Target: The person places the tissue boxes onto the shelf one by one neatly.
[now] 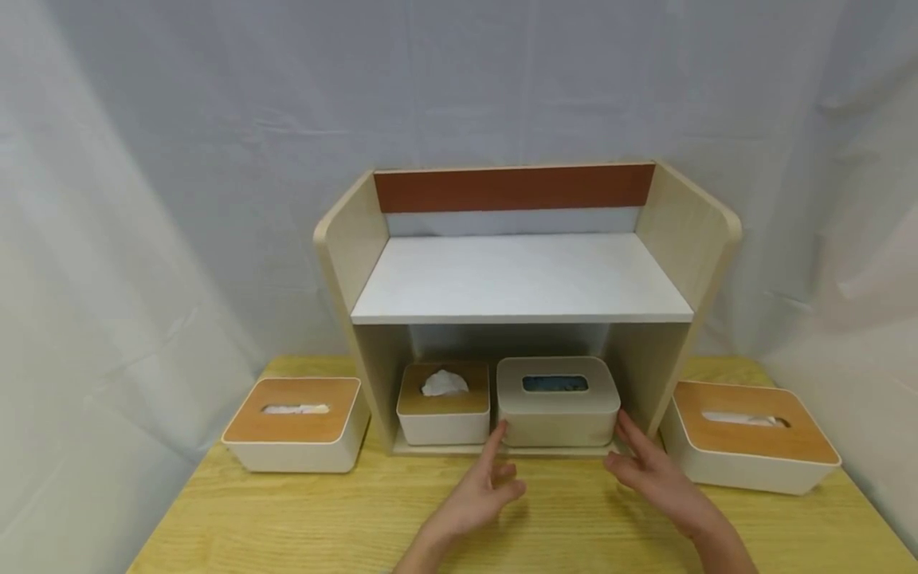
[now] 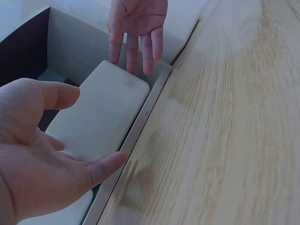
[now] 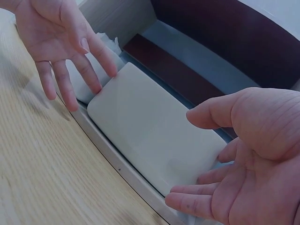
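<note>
A cream tissue box (image 1: 556, 427) with an oval top opening stands in the lower compartment of a small desk shelf (image 1: 519, 279). My left hand (image 1: 477, 496) has its extended index fingertip right at the box's left front corner. At the opposite end, the right hand (image 1: 663, 483) holds its fingers out along the box's right side, thumb apart. Both palms face inward in the wrist views, the box's flat front (image 3: 145, 126) between them. Left of it sits a smaller tissue box (image 1: 446, 426) with a wood-coloured lid and a tissue poking out.
One wood-lidded tissue box (image 1: 294, 422) stands on the table left of the shelf, another (image 1: 749, 438) on the right, close by its side panel. The shelf's base edge (image 2: 140, 117) runs along the boxes' front. A pale curtain (image 1: 516, 88) hangs behind.
</note>
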`<state>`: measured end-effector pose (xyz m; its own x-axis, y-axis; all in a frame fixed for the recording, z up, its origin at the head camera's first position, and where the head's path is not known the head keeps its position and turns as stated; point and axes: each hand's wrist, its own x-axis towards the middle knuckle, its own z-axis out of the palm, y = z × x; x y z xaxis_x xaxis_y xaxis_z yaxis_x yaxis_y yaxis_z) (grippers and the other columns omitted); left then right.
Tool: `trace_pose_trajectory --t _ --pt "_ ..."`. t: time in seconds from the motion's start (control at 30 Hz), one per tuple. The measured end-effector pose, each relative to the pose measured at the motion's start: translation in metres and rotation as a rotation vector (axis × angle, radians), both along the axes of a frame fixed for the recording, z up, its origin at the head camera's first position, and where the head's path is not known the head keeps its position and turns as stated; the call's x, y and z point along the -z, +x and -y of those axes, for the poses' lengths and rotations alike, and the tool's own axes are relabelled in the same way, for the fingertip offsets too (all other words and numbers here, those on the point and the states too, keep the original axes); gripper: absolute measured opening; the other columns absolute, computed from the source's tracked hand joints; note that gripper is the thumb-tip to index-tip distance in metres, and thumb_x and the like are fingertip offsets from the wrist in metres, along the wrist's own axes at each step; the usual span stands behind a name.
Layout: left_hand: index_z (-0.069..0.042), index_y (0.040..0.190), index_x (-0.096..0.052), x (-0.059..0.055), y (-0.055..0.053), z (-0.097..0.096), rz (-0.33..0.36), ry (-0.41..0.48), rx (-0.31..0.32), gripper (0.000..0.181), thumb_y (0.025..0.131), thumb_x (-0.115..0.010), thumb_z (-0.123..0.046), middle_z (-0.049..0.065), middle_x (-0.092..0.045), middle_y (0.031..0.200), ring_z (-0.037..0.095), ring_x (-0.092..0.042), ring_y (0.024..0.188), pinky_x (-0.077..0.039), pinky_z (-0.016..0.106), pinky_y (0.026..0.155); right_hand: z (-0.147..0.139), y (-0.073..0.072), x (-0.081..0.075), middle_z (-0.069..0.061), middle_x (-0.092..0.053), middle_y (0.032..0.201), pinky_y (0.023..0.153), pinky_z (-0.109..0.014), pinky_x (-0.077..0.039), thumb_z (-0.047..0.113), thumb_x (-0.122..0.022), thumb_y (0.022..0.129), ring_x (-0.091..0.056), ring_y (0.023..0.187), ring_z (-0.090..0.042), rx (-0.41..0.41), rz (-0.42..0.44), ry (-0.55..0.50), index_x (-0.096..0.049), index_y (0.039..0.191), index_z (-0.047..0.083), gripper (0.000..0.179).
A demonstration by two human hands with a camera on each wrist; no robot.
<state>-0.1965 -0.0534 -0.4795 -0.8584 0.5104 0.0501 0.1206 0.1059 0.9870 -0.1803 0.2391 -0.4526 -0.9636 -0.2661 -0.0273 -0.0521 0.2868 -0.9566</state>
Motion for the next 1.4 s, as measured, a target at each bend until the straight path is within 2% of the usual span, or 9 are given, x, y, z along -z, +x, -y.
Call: trace_pose_trajectory --t 0.27,0.77,0.93,1.17,1.23,1.4 --pt "-0.013 0.161 -0.001 -0.002 0.0 0.001 0.005 -0.005 0.003 0.085 0.099 -0.059 -0.012 0.021 -0.001 0.165 0.053 -0.035 0.136 -0.044 0.062 0.1 0.001 0.0 -0.003 -0.032 -0.008 0.16 0.091 -0.023 -0.046 0.016 -0.052 0.102 -0.043 0.131 -0.05 0.005 -0.008 0.007 0.0 0.158 -0.001 0.078" --pt "-0.014 0.161 -0.002 -0.001 0.003 -0.002 0.01 -0.016 -0.003 0.085 0.099 -0.06 -0.012 0.024 -0.005 0.164 0.052 -0.037 0.136 -0.045 0.061 0.1 -0.003 0.002 -0.003 -0.032 -0.008 0.16 0.09 -0.018 -0.044 0.019 -0.054 0.102 -0.044 0.132 -0.048 0.013 0.014 0.008 0.0 0.158 -0.002 0.08" --pt "-0.014 0.161 -0.001 -0.002 0.002 -0.001 -0.006 -0.025 0.004 0.085 0.099 -0.059 -0.012 0.023 -0.003 0.164 0.053 -0.037 0.135 -0.045 0.061 0.099 -0.004 0.002 -0.004 -0.035 -0.013 0.158 0.096 -0.026 -0.046 0.019 -0.054 0.102 -0.045 0.131 -0.049 0.021 -0.009 0.034 -0.003 0.157 -0.004 0.079" --pt "-0.014 0.161 -0.003 -0.001 0.002 -0.001 -0.038 -0.037 0.002 0.085 0.098 -0.06 -0.012 0.025 -0.006 0.164 0.053 -0.038 0.134 -0.045 0.061 0.099 -0.013 0.003 -0.008 -0.036 -0.019 0.156 0.104 -0.044 -0.042 0.019 -0.054 0.102 -0.04 0.134 -0.05 0.036 -0.032 0.054 -0.006 0.156 -0.006 0.077" --pt "-0.014 0.161 -0.003 -0.002 0.003 -0.001 -0.045 -0.041 0.003 0.085 0.097 -0.06 -0.011 0.025 -0.006 0.163 0.053 -0.038 0.134 -0.046 0.061 0.099 -0.016 0.003 -0.009 -0.036 -0.021 0.155 0.104 -0.041 -0.043 0.019 -0.054 0.101 -0.04 0.134 -0.05 0.035 -0.048 0.062 -0.009 0.156 -0.006 0.075" --pt "-0.014 0.161 -0.004 -0.005 0.006 -0.003 -0.054 -0.05 0.014 0.086 0.097 -0.061 -0.012 0.025 -0.007 0.163 0.053 -0.038 0.134 -0.046 0.061 0.098 -0.025 0.006 -0.012 -0.035 -0.027 0.154 0.095 -0.023 -0.044 0.02 -0.053 0.102 -0.04 0.133 -0.051 0.038 -0.071 0.089 -0.014 0.156 -0.004 0.071"
